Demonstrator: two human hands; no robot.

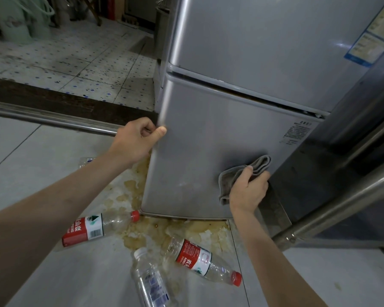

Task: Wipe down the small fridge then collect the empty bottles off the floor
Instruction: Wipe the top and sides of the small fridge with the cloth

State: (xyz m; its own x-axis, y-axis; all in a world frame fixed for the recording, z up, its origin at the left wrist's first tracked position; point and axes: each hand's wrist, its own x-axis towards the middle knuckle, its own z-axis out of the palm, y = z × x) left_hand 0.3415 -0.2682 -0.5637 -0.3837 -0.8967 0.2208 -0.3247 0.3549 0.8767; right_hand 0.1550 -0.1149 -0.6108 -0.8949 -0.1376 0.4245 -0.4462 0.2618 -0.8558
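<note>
A small silver two-door fridge (231,129) stands in front of me. My left hand (138,140) grips the left edge of its lower door, thumb on the front. My right hand (248,189) holds a grey cloth (253,169) against the lower door's right side, near the bottom. Empty plastic bottles lie on the floor below: a red-labelled one (93,229) at the left, another red-labelled one (200,260) in the middle, a clear one with a white cap (149,280) between them, and one partly hidden behind my left forearm (87,161).
A yellowish stain (155,231) spreads over the grey floor tiles under the fridge front. A metal door frame and rail (333,209) stand close at the right. A dark threshold with a metal track (53,116) crosses the left, with speckled tiles and green buckets (22,18) beyond.
</note>
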